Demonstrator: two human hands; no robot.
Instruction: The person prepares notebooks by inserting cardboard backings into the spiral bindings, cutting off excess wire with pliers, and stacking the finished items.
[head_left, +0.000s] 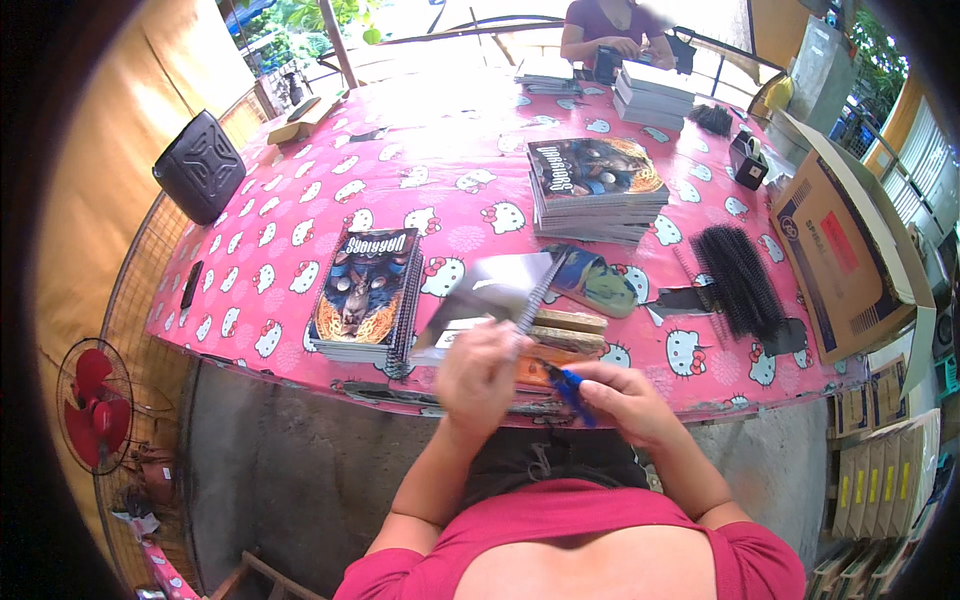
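Observation:
My left hand (pixel 478 375) grips a spiral-bound notebook (pixel 505 295) that is tilted up off the pink table (pixel 300 240), its shiny cover and black coil facing away from me. My right hand (pixel 620 398) holds a small blue-handled tool (pixel 568 385) close to the lower end of the coil. A thin stack of loose covers (pixel 570 325) lies just beyond both hands.
A stack of bound notebooks (pixel 365 295) lies to the left, an unbound stack (pixel 595 185) further back. Black binding coils (pixel 740 280) lie to the right beside an open cardboard box (pixel 850 250). Another person (pixel 610 30) works at the far end. A red fan (pixel 95 405) stands at the left.

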